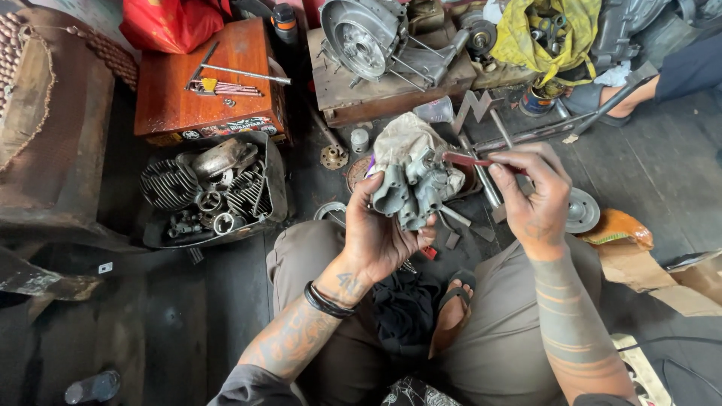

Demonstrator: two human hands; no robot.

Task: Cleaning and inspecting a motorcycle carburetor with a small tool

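Two hands, left hand [380,229] fingers clasping grey carburetor [406,192], right hand [535,199] fingers pinching red-handled tool [474,160] just beside it.

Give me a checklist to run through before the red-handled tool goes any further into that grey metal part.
1. Left hand grips the grey metal part from below: ok.
2. Right hand pinches the red-handled tool near its rear end: ok.
3. Tool tip on the part: cannot tell, the tip is hidden at the part's top edge.
4. Cloth clear of the tip: not ok, it is bunched over the part's back, right beside the tool.
5. Part held above the lap, apart from the loose pieces on the floor: ok.
6. Tray of engine parts on the left side, away from both hands: ok.
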